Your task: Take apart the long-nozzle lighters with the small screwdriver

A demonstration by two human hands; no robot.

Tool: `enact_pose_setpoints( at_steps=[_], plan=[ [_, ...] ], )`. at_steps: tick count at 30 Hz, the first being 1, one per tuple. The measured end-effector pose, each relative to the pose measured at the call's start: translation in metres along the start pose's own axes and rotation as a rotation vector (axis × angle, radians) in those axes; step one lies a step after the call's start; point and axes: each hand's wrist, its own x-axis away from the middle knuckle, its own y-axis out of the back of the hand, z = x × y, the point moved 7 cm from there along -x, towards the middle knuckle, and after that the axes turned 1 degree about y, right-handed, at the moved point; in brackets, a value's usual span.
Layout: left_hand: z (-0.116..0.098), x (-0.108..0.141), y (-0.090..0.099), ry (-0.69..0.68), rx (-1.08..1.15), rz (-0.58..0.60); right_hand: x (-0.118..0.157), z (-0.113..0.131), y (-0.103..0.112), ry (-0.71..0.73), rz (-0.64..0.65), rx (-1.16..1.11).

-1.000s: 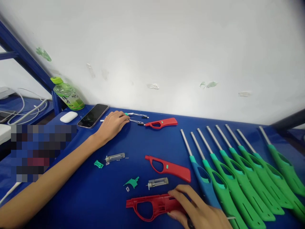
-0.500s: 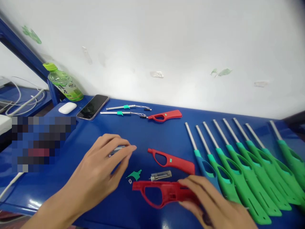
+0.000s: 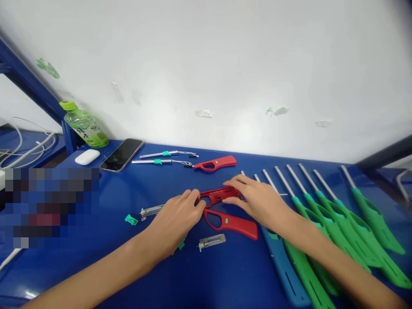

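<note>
My left hand (image 3: 183, 212) pinches the narrow front end of an open red handle shell (image 3: 219, 195), its inner side facing up. At the wide rear end, my right hand (image 3: 257, 199) grips the same shell. Just below it lies another red handle piece (image 3: 240, 224) with a finger loop. A clear fuel cartridge (image 3: 211, 242) is nearer the front, and a second clear cartridge (image 3: 152, 210) is partly covered by my left hand. One green part (image 3: 131, 219) lies to the left; another green part (image 3: 182, 244) peeks out beneath my left wrist.
Farther back are two metal rods (image 3: 152, 162) with wires and a red handle (image 3: 217, 163). Several green lighters (image 3: 346, 227) and a blue one (image 3: 286, 268) fill the right side. A phone (image 3: 121, 155), white case (image 3: 87, 157) and bottle (image 3: 86, 128) stand back left.
The open red shell has moved up and away from the front, carried by my right hand. My left hand has moved right and closed on its front end. The camera view has shifted slightly.
</note>
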Motion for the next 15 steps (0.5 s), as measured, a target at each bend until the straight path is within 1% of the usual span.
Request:
enact_pose_setpoints(
  at_steps=[2, 5, 7, 9, 11, 15],
  plan=[
    [0.002, 0.003, 0.0, -0.002, -0.003, 0.01, 0.006, -0.001, 0.006, 0.011, -0.002, -0.023],
    [0.008, 0.011, -0.003, 0.009, -0.004, 0.004, 0.029, 0.001, 0.014, 0.022, 0.004, -0.043],
    [0.012, 0.016, -0.007, 0.02, -0.007, -0.007, 0.044, 0.006, 0.012, 0.034, 0.021, -0.035],
    [0.015, 0.017, -0.011, 0.022, -0.011, -0.016, 0.055, 0.012, 0.007, 0.05, 0.04, -0.007],
    [0.015, 0.016, -0.014, 0.012, -0.015, -0.024, 0.059, 0.019, 0.0, 0.07, 0.053, 0.031],
    [0.011, 0.015, -0.012, -0.024, -0.019, -0.044, 0.055, 0.027, -0.007, 0.121, 0.054, 0.109]
  ],
)
